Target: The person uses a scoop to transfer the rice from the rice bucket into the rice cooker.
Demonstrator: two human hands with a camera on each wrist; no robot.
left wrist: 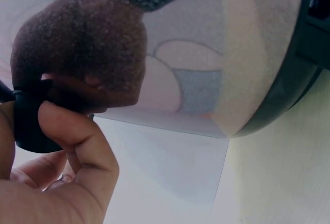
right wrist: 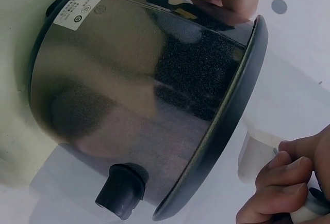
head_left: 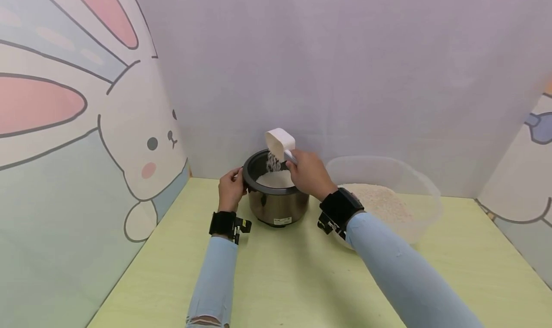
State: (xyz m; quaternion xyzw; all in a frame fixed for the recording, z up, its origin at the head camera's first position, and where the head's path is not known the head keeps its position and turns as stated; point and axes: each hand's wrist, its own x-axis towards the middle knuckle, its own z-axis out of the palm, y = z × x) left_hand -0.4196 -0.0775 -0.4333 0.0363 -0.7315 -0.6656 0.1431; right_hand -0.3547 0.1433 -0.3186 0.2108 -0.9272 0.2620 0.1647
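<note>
A dark, shiny rice cooker pot (head_left: 278, 205) with a black rim stands on the table, white rice (head_left: 276, 179) inside. On its left side, my left hand (head_left: 230, 190) pinches the black side handle (left wrist: 31, 123) between thumb and fingers, as the left wrist view shows. Above the pot, my right hand (head_left: 311, 173) grips the handle of a white scoop (head_left: 281, 140). The scoop is tipped to the left, and rice grains (head_left: 272, 163) fall from it into the pot. In the right wrist view, the pot's other side handle (right wrist: 122, 190) sticks out untouched.
To the right stands a large translucent tub (head_left: 424, 186) holding a heap of rice (head_left: 379, 201), partly behind the right forearm. The pale yellow-green table (head_left: 276, 280) meets a plain cloth backdrop (head_left: 241, 78) behind. Rabbit-printed panels (head_left: 138, 165) flank both sides.
</note>
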